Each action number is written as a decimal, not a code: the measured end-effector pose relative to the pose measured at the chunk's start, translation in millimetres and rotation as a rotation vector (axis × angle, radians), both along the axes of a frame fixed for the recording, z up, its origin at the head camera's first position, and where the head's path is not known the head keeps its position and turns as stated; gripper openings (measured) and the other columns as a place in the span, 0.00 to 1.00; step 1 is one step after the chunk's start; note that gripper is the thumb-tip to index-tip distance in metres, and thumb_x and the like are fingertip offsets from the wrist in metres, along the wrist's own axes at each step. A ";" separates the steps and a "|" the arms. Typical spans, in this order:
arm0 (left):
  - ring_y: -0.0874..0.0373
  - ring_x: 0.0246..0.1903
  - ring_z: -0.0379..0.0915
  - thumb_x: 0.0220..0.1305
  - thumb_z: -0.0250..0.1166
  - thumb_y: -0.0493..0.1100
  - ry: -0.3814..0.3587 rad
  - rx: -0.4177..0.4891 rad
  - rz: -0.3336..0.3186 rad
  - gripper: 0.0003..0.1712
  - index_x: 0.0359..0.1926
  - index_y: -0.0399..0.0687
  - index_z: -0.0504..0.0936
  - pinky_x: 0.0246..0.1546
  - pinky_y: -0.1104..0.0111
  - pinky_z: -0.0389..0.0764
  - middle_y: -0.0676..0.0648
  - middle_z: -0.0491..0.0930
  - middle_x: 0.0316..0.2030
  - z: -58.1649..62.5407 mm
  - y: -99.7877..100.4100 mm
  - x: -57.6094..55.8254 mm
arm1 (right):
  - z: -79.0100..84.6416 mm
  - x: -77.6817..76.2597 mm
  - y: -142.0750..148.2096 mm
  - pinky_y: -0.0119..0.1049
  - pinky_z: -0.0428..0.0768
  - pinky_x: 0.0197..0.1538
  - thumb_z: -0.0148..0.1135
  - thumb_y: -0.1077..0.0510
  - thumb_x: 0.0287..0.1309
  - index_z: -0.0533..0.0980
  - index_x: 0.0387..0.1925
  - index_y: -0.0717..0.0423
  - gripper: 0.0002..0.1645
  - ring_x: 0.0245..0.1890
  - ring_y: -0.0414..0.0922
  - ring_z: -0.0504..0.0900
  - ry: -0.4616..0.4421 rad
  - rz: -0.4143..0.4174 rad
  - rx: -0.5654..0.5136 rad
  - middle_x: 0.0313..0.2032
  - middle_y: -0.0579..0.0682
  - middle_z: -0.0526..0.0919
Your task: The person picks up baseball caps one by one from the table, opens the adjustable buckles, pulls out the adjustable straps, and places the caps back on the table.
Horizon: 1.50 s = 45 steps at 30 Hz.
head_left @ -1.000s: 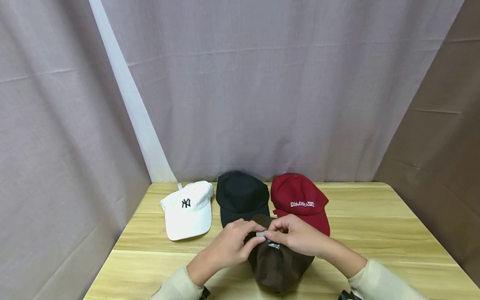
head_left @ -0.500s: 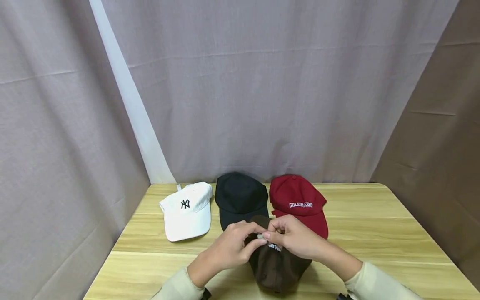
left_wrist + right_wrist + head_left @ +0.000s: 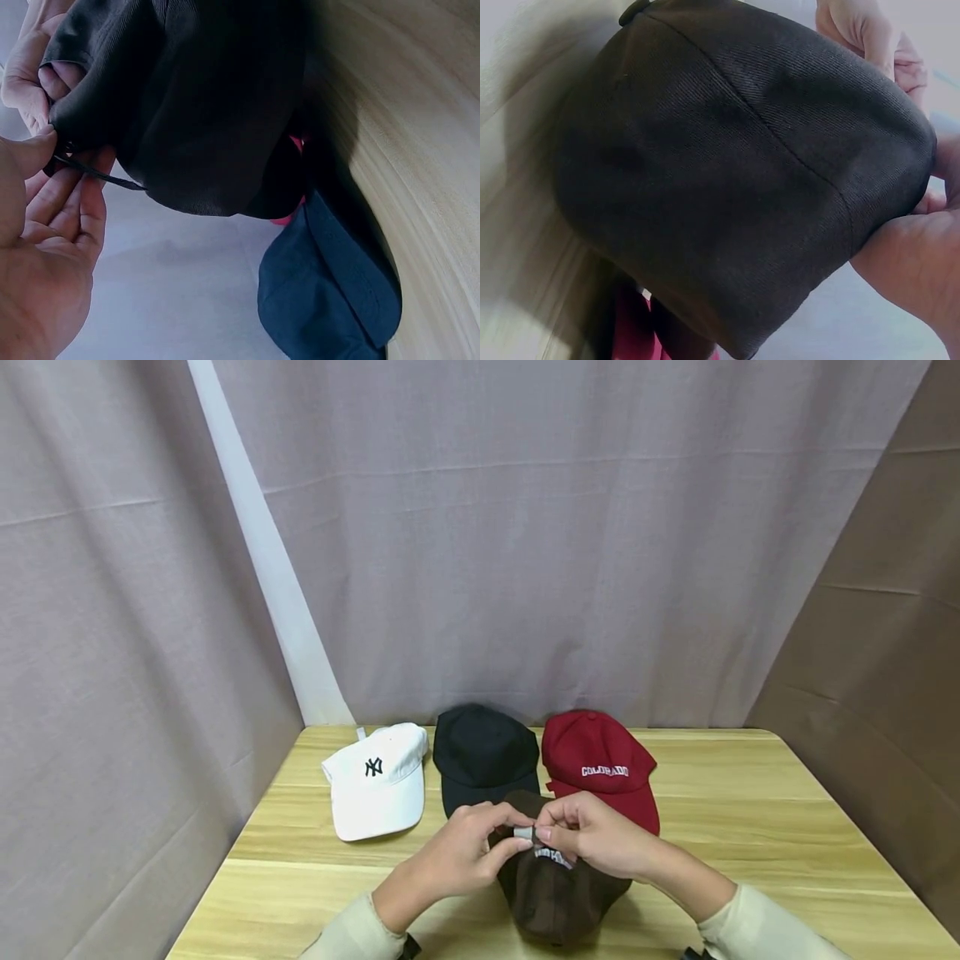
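A dark brown cap stands upside down from the brim on the table, its crown toward the person, and white lettering shows by the right hand. The left hand pinches a small light grey piece at the cap's back edge between thumb and index finger. Right beside it, the right hand pinches the cap's back strap with thumb and curled fingers. In the left wrist view a thin dark strap runs from the fingers to the cap's edge. Most of the cap's brim is hidden.
Behind the brown cap, a black cap and a red cap lettered COLORADO lie on the wooden table. A white cap with a dark NY mark lies at the left. A grey curtain hangs at the table's far edge.
The right fingers shift slightly at the strap, so more of the grey piece and the white lettering shows. Both hands stay at the same place on the brown cap.
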<state>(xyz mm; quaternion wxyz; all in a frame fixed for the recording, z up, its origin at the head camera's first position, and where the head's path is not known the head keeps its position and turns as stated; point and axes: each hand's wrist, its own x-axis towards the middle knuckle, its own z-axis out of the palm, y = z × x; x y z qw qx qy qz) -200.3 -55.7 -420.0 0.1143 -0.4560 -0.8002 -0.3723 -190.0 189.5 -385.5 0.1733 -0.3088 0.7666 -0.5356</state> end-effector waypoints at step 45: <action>0.71 0.35 0.71 0.72 0.71 0.43 -0.011 0.030 -0.009 0.08 0.50 0.54 0.88 0.34 0.79 0.76 0.57 0.91 0.41 -1.4 6.4 -4.2 | -2.2 -0.8 -5.4 0.30 0.74 0.26 0.62 0.60 0.75 0.75 0.25 0.72 0.22 0.18 0.33 0.71 -0.015 -0.035 0.007 0.18 0.72 0.68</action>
